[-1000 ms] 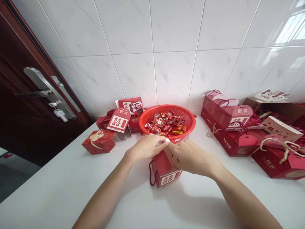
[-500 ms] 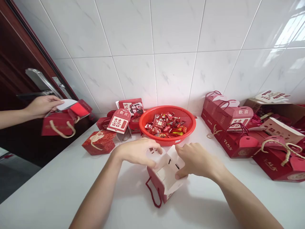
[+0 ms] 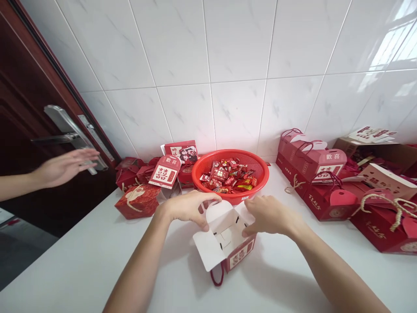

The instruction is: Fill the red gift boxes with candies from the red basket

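A small red and white gift box (image 3: 239, 258) stands on the white table with its lid flaps spread and its white inside showing. My left hand (image 3: 185, 209) grips its back left edge, thumb near the rim and fingertips partly hidden behind the back flap. On the opposite side, my right hand (image 3: 272, 217) pinches the right wall, with the thumb inside the opening. The dark red cord handle (image 3: 217, 278) hangs down at the box's near left. Just behind sits a red plastic basket (image 3: 198, 169) of wrapped candies (image 3: 228, 174).
Another person's hand (image 3: 68, 167) is stretched out at the left, holding nothing, before a door handle (image 3: 70, 134). Several red gift boxes (image 3: 138, 201) crowd the table's left end. More boxes (image 3: 325, 202) and a cardboard carton (image 3: 345, 145) line the right side.
The left flap of my box has folded outward and its inside shows more. The other person's hand has let go of a red box, which now stands at the table's back left.
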The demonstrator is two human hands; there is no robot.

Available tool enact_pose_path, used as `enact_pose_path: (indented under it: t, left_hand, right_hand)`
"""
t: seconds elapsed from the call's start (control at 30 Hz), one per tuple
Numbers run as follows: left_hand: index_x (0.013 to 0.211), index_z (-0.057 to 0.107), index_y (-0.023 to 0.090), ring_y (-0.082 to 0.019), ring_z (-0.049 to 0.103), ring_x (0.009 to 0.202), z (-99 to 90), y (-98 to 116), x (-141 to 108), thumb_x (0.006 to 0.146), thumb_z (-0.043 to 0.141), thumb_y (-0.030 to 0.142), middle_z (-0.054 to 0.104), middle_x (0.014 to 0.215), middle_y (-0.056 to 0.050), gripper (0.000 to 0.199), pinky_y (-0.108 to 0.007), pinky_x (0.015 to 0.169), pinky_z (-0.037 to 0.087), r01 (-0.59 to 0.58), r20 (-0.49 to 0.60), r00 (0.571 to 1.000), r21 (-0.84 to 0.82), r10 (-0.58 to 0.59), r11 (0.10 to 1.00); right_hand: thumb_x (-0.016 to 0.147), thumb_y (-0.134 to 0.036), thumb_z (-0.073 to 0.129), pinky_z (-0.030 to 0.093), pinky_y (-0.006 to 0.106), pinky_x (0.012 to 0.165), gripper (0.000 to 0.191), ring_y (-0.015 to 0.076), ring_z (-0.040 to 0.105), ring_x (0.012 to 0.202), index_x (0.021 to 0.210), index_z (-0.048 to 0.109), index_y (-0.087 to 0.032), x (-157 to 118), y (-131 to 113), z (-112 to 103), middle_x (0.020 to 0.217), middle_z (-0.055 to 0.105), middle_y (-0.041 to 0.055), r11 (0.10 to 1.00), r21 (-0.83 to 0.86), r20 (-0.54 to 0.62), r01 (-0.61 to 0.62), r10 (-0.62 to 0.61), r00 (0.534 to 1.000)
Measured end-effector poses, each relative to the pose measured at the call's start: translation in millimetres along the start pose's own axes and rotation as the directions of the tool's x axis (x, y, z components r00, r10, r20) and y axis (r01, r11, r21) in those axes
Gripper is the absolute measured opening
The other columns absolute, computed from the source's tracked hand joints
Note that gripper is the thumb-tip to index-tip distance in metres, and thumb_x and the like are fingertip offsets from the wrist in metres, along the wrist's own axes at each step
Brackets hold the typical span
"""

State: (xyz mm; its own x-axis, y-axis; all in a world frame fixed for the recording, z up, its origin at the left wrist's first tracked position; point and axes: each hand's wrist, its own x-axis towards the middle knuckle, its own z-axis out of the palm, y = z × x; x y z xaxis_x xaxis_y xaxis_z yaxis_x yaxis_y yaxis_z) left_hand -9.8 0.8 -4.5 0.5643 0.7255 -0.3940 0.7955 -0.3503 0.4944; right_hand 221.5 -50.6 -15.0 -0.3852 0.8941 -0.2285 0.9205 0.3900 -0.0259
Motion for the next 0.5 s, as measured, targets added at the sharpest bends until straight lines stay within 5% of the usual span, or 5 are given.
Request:
enact_pose_path:
  t: [0.2,0.3,0.4,0.5]
  left_hand:
    - [0.132,0.064,0.028,-0.024,0.066,0.102,-5.5,-7,-5,0.068,0.079,0.038,0.071,0.118,-0.004,0.066,-0.029,0.083,0.050,-0.090,-0.066,0.994,0.011,0.091,0.996]
    - [0.125,0.069,0.023,-0.023,0.068,0.099,-11.3,-19,1,0.080,0.070,0.048,0.075,0.111,-0.006,0.051,-0.030,0.085,0.051,-0.156,-0.224,0.965,-0.058,0.139,0.986]
    - [0.117,0.073,0.020,-0.024,0.069,0.103,-21.6,-22,22,0.087,0.061,0.050,0.075,0.116,-0.007,0.044,-0.031,0.090,0.052,-0.230,-0.396,0.900,-0.075,0.183,0.970]
    - [0.118,0.073,0.022,-0.025,0.068,0.108,-31.2,-12,59,0.089,0.056,0.046,0.075,0.118,-0.004,0.042,-0.029,0.091,0.051,-0.146,-0.253,0.955,0.063,0.158,0.987]
  right_hand:
    - [0.086,-0.045,0.068,0.036,0.028,0.056,0.025,0.0225,0.066,0.073,0.088,0.063,-0.020,-16,18,-17,0.080,0.071,0.0050,0.993,0.120,-0.120,0.005,0.010,0.993]
    - [0.091,-0.040,0.063,0.038,0.028,0.059,0.020,0.0220,0.067,0.079,0.093,0.062,-0.020,-12,31,-22,0.090,0.073,0.0059,0.984,0.178,-0.272,-0.009,0.058,0.960]
    - [0.092,-0.036,0.058,0.042,0.027,0.065,0.016,0.0193,0.067,0.080,0.088,0.061,-0.021,11,44,-20,0.088,0.072,0.0038,0.933,0.352,-0.469,0.082,0.100,0.878]
    - [0.092,-0.037,0.056,0.048,0.029,0.072,0.017,0.0184,0.068,0.081,0.090,0.061,-0.020,49,54,-8,0.092,0.073,0.0039,0.806,0.547,-0.631,0.226,0.219,0.745]
